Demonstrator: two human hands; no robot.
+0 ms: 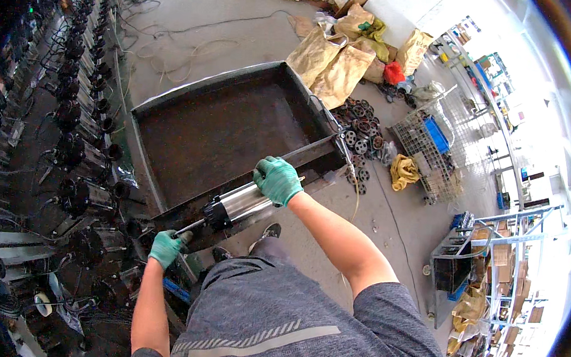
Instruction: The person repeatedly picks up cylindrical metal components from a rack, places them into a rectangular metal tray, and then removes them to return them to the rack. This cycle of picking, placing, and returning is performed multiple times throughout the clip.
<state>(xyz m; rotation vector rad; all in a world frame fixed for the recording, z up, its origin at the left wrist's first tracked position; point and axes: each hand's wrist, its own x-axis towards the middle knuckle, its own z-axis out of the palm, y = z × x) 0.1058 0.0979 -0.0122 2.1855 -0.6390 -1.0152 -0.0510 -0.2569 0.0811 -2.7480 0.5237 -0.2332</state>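
Observation:
In front of my body lies a motor-like silver cylinder [246, 203] with a black ribbed end [215, 214], tilted along the near side of a large dark metal tray [157, 195]. My right hand [277, 180], in a green glove, curls over the cylinder's upper right end. A thin metal rod [191, 227] runs from the black end down to the left. My left hand [167, 248], also in a green glove, is closed around the rod's far end. The right hand's fingertips are partly hidden.
Rows of similar dark-ended motors [86, 193] with cables line the left. Past the tray stand woven sacks [337, 75], with a heap of black wheel-like parts [361, 134] beside them. A wire cage cart [422, 145] and a shelf rack [515, 243] stand to the right.

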